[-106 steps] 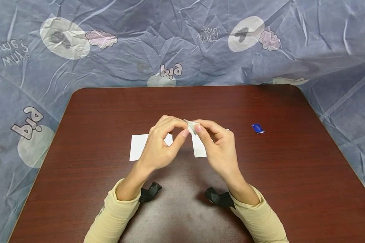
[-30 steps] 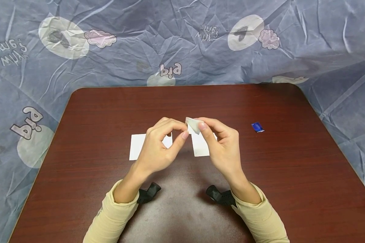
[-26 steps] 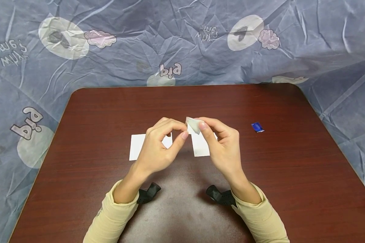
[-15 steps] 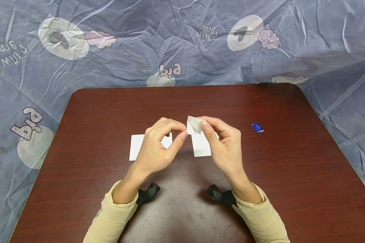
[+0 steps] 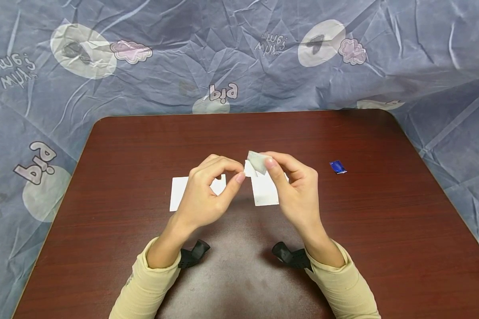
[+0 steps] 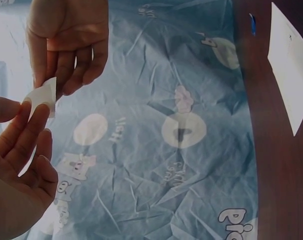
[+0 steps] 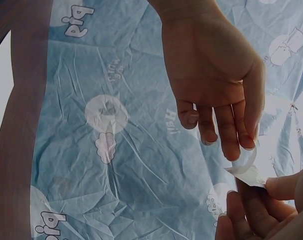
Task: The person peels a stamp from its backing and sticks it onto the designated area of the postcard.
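Observation:
Both hands meet above the table around one small white piece with a pale grey-green flap. My left hand pinches the white part between thumb and index finger. At its right, the grey-green flap is pinched between thumb and index finger of my right hand. The two parts overlap, splayed apart at an angle. One edge of the piece is finely zigzagged in the left wrist view. In the right wrist view a thin, see-through curved film shows at the left fingertips, above the white piece.
Under the hands, two white cards lie on the brown table, each partly covered. A small blue sachet lies off to the right. Behind the table hangs a printed blue-grey sheet.
My right hand has moved slightly right, drawing the grey-green flap away from the white part, so more of both shows. The left hand has stayed almost still, shifting slightly left.

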Demonstrator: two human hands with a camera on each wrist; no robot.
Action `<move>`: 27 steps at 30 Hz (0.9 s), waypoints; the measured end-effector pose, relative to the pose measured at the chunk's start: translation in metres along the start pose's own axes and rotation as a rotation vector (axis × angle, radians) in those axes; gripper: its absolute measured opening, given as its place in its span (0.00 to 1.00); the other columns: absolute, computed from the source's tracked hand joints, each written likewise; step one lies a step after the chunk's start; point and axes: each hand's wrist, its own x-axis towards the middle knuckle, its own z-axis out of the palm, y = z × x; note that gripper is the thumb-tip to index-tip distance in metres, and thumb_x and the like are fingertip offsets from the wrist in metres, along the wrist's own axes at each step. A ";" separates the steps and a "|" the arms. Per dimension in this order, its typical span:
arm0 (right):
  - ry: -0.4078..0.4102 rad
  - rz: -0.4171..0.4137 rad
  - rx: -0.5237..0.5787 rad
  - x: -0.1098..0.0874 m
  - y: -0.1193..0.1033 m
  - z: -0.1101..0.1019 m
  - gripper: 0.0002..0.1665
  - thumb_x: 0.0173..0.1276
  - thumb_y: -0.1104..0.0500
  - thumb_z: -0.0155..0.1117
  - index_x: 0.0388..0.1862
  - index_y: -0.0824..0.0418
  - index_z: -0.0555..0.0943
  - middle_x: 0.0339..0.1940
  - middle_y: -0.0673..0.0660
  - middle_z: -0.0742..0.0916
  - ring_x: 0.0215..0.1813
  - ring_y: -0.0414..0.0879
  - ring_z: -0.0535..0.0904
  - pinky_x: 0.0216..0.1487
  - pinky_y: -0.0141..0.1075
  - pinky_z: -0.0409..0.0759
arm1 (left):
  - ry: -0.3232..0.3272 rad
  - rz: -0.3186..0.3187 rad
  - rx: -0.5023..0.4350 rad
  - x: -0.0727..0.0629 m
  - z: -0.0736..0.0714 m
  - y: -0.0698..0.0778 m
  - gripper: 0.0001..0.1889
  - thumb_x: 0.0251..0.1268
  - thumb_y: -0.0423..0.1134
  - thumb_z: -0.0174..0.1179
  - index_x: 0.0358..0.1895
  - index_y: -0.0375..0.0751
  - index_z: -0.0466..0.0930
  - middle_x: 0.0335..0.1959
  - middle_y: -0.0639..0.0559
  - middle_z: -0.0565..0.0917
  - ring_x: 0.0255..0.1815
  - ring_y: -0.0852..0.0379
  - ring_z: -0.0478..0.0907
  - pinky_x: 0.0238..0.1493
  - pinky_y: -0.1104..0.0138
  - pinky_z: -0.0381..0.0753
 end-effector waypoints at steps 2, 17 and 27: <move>0.000 0.006 0.022 0.000 0.000 0.000 0.08 0.68 0.71 0.58 0.40 0.76 0.82 0.34 0.50 0.87 0.34 0.43 0.80 0.32 0.30 0.75 | 0.000 0.001 -0.001 0.000 0.000 0.000 0.04 0.61 0.33 0.59 0.32 0.37 0.82 0.29 0.55 0.83 0.31 0.61 0.72 0.32 0.67 0.68; -0.003 0.002 0.053 0.001 0.000 -0.002 0.09 0.69 0.71 0.57 0.41 0.77 0.81 0.36 0.52 0.87 0.36 0.44 0.81 0.36 0.32 0.76 | 0.005 0.006 -0.003 0.001 -0.002 0.001 0.03 0.62 0.32 0.59 0.32 0.38 0.82 0.30 0.53 0.83 0.30 0.59 0.72 0.31 0.66 0.69; 0.030 -0.013 0.014 0.003 -0.001 -0.004 0.08 0.68 0.71 0.57 0.40 0.77 0.81 0.34 0.50 0.87 0.36 0.44 0.80 0.38 0.33 0.73 | -0.010 -0.012 -0.006 0.001 -0.006 -0.002 0.03 0.61 0.30 0.59 0.31 0.39 0.81 0.28 0.55 0.81 0.30 0.59 0.72 0.31 0.66 0.69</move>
